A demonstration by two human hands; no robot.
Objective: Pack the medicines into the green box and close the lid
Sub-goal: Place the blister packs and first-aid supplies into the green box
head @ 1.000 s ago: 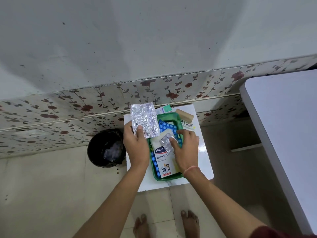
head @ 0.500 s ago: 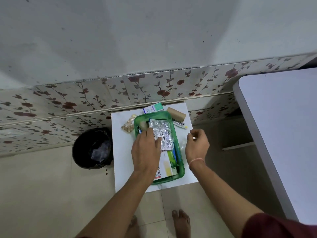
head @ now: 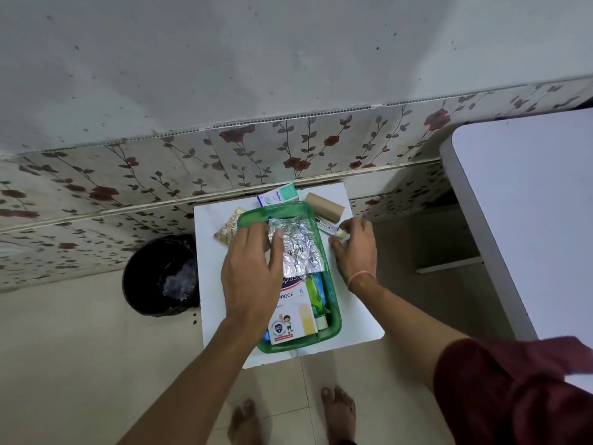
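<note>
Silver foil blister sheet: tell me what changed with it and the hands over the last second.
The left hand brought the silver foil blister sheet down from above the table's back edge and laid it flat inside the green box, resting open on it. The right hand left the box and moved right to the small tube. The plaster packet, cardboard roll and tablet strip stayed put.
</note>
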